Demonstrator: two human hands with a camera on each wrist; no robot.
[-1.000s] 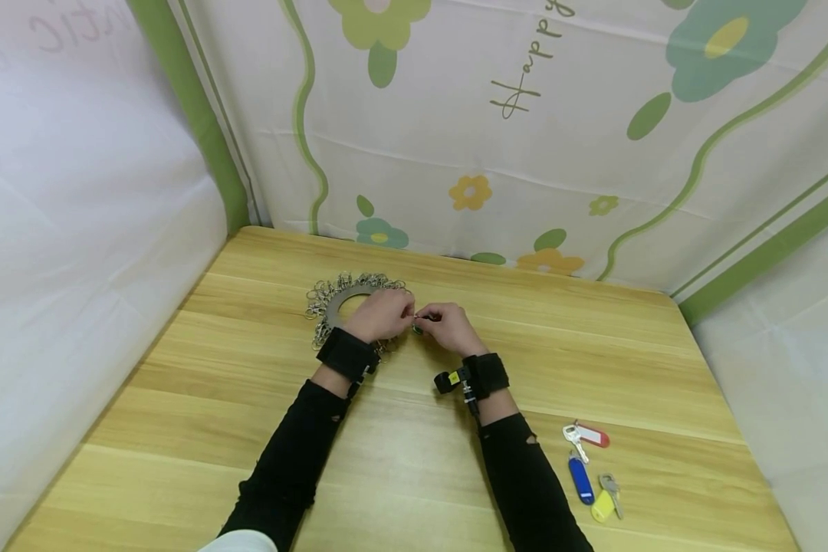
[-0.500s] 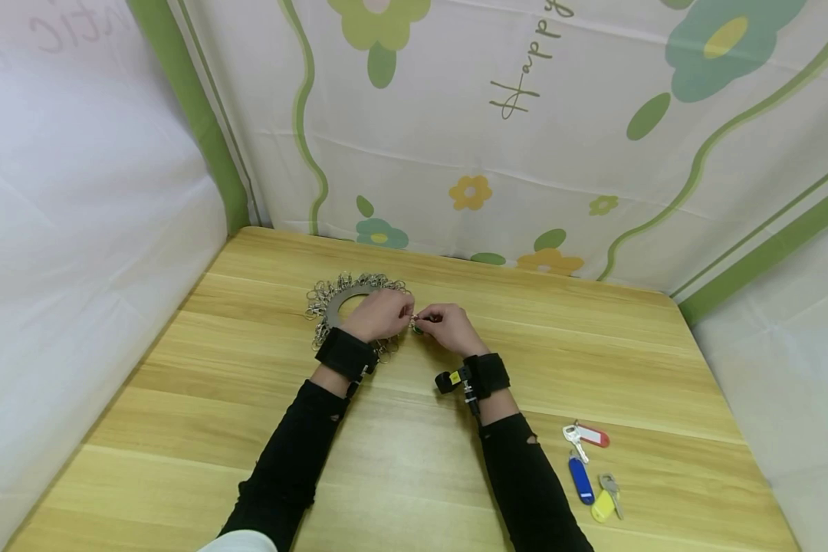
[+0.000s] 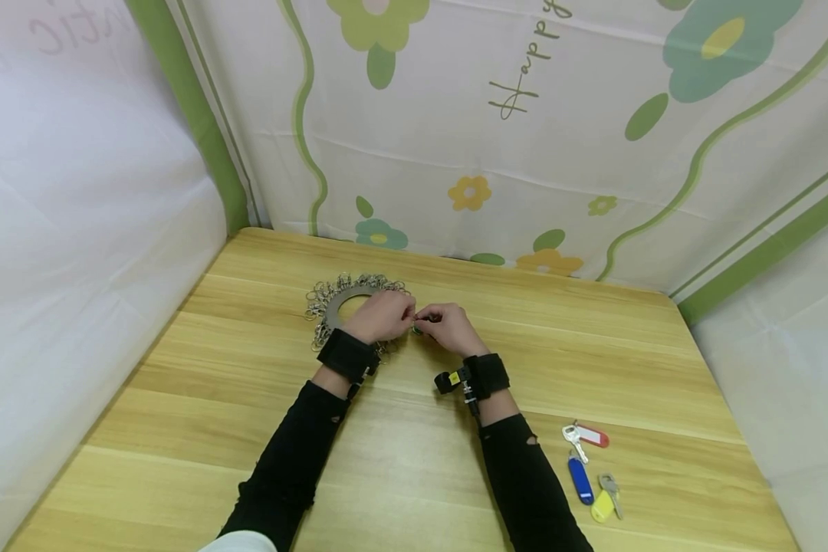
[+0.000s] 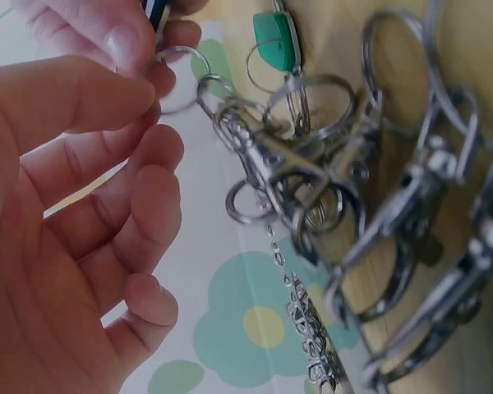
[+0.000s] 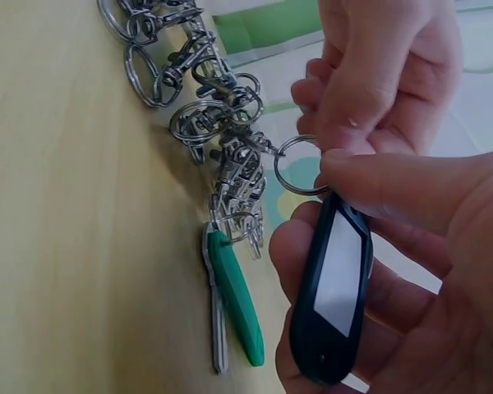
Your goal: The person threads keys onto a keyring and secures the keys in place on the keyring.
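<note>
A metal disc (image 3: 336,300) hung with several snap clasps lies on the wooden table (image 3: 414,460). My left hand (image 3: 384,314) rests over its right edge and pinches a small split ring (image 4: 179,78) hooked to one clasp (image 4: 271,156). My right hand (image 3: 447,326) meets it and grips a black key tag (image 5: 333,287) joined to that split ring (image 5: 300,164). A green tag with a key (image 5: 234,308) hangs from a neighbouring clasp and lies on the wood; the same green tag (image 4: 277,39) shows in the left wrist view. The fingertips of both hands touch.
Three more tagged keys lie at the front right of the table: red (image 3: 592,436), blue (image 3: 579,479) and yellow (image 3: 602,506). A flowered cloth (image 3: 524,153) closes off the back and white sheets stand at both sides.
</note>
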